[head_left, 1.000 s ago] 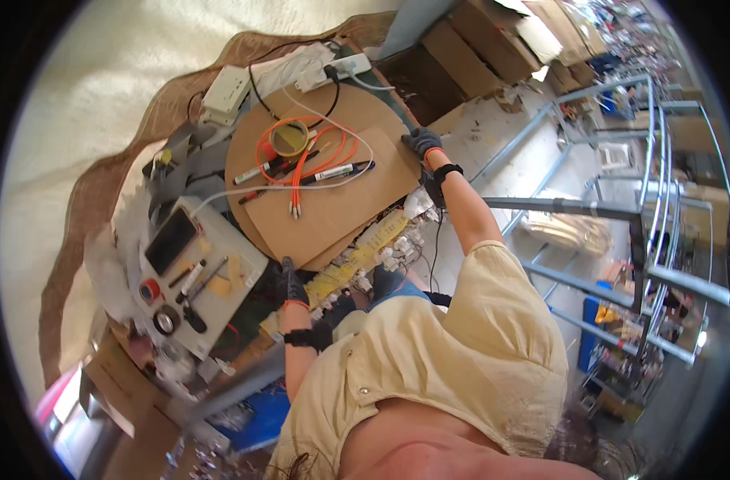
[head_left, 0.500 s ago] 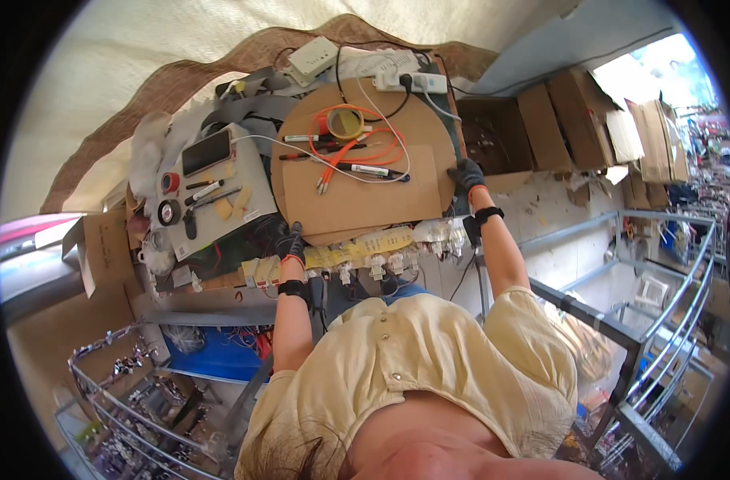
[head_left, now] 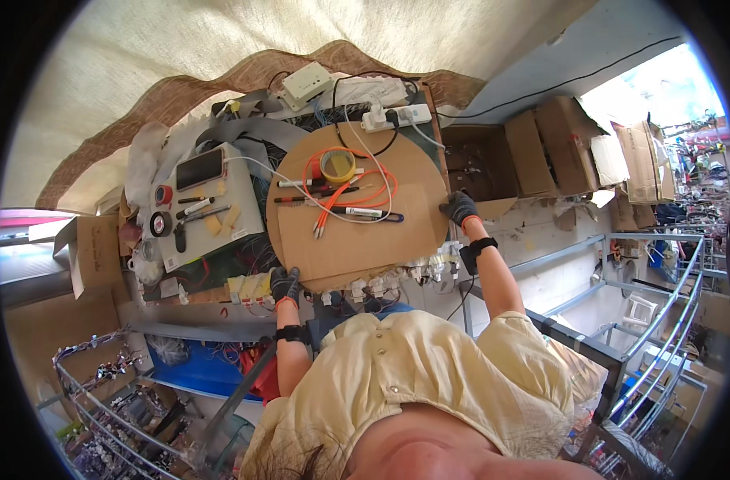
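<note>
A round sheet of brown cardboard (head_left: 365, 252) lies on the worktable, its near edge jutting over the table's front. My gloved left hand (head_left: 285, 286) grips its near-left rim. My gloved right hand (head_left: 460, 210) grips its right rim; the thumbs and fingers are partly hidden. On the cardboard rest a coiled orange cable (head_left: 325, 214), a yellow roll of tape (head_left: 338, 166), several marker pens (head_left: 363, 213) and a thin white cable. A narrower cardboard flap or piece lies over its near half.
Left of the cardboard, a pale box (head_left: 201, 240) bears a phone (head_left: 201, 168), tape rolls and small tools. A white power strip (head_left: 409, 118) stands behind. Open cardboard boxes (head_left: 481, 164) are at the right. Metal rails (head_left: 653, 308) flank me. Wires and connectors (head_left: 377, 286) line the table's front edge.
The round cardboard has slid toward me with both hands on it, carrying the cable, tape and pens. It now covers much of the yellow strip at the table's front. The view has tilted slightly.
</note>
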{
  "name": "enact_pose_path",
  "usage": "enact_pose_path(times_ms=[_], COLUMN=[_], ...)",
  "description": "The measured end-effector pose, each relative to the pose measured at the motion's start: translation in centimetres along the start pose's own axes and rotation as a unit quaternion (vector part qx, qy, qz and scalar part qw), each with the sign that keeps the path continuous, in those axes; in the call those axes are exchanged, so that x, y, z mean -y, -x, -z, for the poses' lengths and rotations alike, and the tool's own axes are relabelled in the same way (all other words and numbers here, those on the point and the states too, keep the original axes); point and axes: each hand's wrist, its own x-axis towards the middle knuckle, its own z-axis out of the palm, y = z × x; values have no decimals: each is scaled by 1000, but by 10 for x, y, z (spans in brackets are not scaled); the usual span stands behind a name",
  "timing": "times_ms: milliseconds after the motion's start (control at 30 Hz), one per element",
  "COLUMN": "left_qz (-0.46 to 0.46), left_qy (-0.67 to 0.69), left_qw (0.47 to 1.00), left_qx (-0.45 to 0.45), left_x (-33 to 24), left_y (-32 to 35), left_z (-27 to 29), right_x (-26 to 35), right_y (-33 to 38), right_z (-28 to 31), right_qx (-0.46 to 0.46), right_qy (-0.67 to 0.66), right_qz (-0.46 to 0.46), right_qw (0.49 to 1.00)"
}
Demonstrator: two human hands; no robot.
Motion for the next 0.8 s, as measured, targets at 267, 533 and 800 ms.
enact_pose_path(times_ms=[267, 533, 800], left_qz=[98, 113, 132], left_qy=[63, -25, 64], left_qw=[993, 993, 989], left_qx=[-6, -9, 16], left_x=[-3, 28, 45], left_y=[54, 88, 108], left_z=[19, 43, 56], right_x=[10, 26, 23], right_y=[15, 21, 53], right_z=[21, 27, 37], right_qx=[177, 344, 419], right_qy=[74, 234, 223], right_qz=[62, 200, 134], right_qw=[980, 887, 870])
